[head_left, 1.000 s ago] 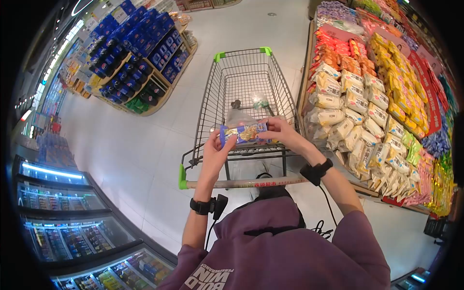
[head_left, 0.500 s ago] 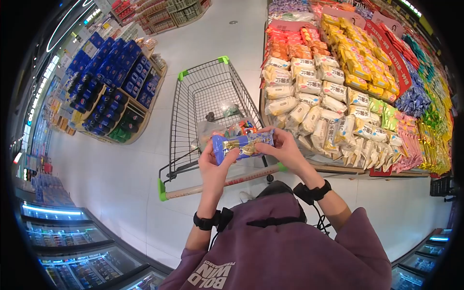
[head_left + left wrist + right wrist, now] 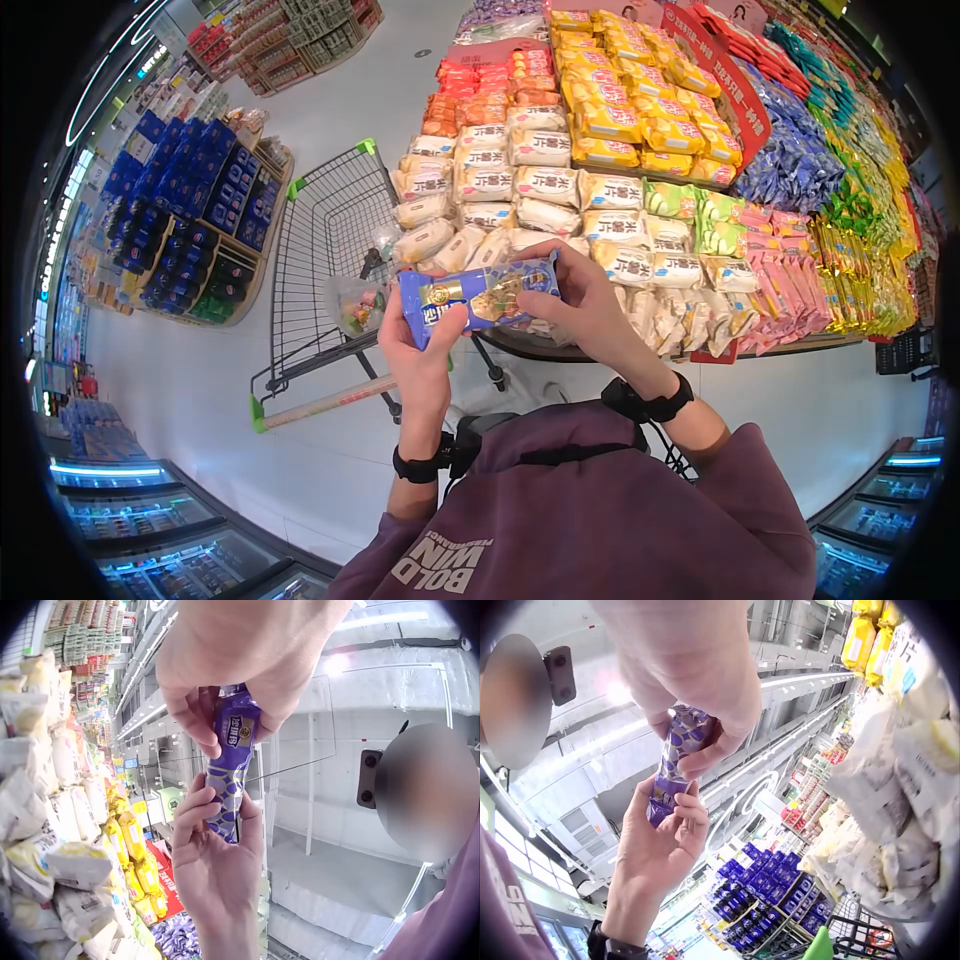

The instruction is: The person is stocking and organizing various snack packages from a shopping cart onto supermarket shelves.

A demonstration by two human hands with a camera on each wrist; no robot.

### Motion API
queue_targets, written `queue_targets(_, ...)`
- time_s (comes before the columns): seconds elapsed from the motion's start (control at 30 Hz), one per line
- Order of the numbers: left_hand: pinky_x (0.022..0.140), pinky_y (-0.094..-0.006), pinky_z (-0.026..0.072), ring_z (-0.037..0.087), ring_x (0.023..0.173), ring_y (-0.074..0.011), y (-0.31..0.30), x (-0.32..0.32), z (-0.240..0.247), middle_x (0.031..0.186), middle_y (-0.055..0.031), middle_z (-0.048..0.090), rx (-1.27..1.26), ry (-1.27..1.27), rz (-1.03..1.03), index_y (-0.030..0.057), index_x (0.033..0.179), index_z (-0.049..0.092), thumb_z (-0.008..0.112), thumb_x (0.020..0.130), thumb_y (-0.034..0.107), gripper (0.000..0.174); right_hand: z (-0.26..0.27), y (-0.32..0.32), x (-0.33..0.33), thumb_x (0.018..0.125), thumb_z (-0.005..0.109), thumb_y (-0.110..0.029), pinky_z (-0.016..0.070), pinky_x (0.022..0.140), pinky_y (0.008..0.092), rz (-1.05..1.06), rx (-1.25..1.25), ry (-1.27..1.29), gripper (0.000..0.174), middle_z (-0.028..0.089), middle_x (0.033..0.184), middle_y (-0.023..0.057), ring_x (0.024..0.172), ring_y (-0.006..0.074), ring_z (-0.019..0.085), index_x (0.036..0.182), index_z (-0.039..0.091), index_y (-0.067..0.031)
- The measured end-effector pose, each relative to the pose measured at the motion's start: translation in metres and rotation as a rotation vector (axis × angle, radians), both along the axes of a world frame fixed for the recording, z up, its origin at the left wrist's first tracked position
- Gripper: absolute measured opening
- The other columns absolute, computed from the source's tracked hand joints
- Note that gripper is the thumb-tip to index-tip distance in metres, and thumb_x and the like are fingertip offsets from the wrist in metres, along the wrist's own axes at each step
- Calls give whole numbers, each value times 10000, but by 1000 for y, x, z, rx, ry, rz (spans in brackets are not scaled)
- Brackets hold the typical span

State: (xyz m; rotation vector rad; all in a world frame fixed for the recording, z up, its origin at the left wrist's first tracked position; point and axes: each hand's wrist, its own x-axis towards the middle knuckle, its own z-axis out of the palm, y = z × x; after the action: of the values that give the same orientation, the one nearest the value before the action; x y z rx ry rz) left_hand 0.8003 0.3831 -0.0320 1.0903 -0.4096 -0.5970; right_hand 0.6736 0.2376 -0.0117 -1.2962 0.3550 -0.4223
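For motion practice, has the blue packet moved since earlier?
Yes: in the head view, the packet moved right relative to the white bags, now overlapping them.

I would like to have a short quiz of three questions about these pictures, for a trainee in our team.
1. True or false: only the right hand holds the blue packet.
2. The corner caps of the shopping cart are: a) red; b) green; c) black.
3. Fill in: in the head view, the blue drink packs stand to the ____ of the cart.

Key: 1. False, the left hand holds it too. 2. b. 3. left.
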Motion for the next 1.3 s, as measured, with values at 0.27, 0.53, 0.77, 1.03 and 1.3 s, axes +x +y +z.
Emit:
queue_targets(0.27,867,-249,504,616,968,-105,-37,-62,12,1098,-61,630,21,-34,-28,-19,1241,556,770,810,44,486,16,-40,-57,900,705,-108,541,795,250,-41,36,84,400,652,1036,62,915,95,640,1238,520,-4)
queue_targets(0.53,874,-280,531,644,995,-151,-55,-86,16,1120,-112,642,-46,48,-83,-45,1264,533,776,791,65,543,20,-49,-92,863,753,-103,518,818,251,-67,-17,16,461,631,1053,38,981,83,609,1239,499,-21)
queue_targets(0.77,873,-292,539,650,1013,-167,-55,-95,22,1126,-124,646,-66,22,-125,-51,1269,530,773,785,46,550,22,-43,-107,816,802,-125,479,872,249,-121,-79,-7,523,625,1067,31,988,85,594,1232,501,-29)
queue_targets(1.03,894,-305,552,654,1038,-172,-24,-88,34,1178,-126,630,9,-57,-123,-44,1307,494,816,708,-80,681,32,-17,-89,809,766,-123,529,785,263,-110,-4,76,531,615,1092,63,949,116,623,1266,507,-45)
queue_targets(1.3,977,-353,534,603,1181,-238,27,-68,31,1312,-218,580,-66,-103,-83,6,1184,511,821,680,-90,600,27,19,-60,843,765,-91,530,823,285,90,-4,32,554,665,1053,96,929,142,661,1291,441,-66)
